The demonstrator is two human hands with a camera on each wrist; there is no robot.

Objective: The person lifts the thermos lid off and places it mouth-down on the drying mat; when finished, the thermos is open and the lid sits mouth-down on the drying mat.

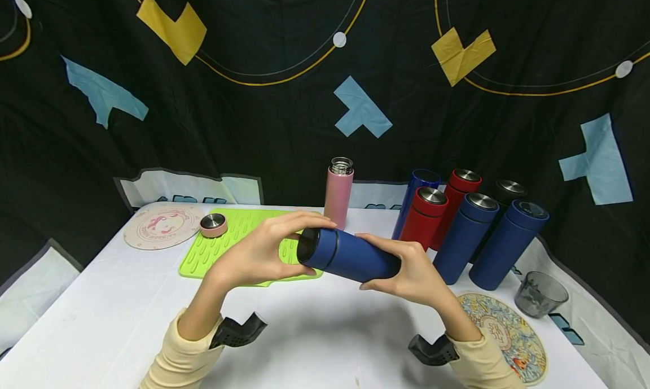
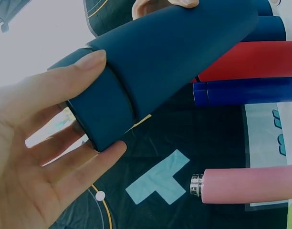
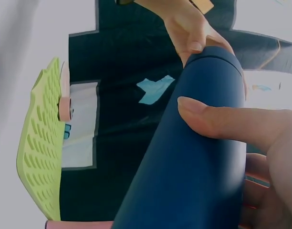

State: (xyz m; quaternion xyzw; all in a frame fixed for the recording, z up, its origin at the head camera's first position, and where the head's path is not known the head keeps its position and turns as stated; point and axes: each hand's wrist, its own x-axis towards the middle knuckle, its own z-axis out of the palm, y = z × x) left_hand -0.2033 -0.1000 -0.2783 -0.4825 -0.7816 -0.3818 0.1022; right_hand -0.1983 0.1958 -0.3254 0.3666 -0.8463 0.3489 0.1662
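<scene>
A dark blue thermos is held nearly sideways above the table, its lid end to the left. My left hand grips the lid between thumb and fingers. Around the bottle's other end, my right hand curls its thumb and fingers. In the right wrist view the right thumb lies along the blue body. The seam between lid and body shows, and the lid sits on the bottle. Behind it stands a pink thermos with its mouth uncovered.
A pink-rimmed lid lies on a green mat, beside a round pink placemat. Several red, blue and black thermoses stand at the right. Near them are a glass cup and a round patterned mat.
</scene>
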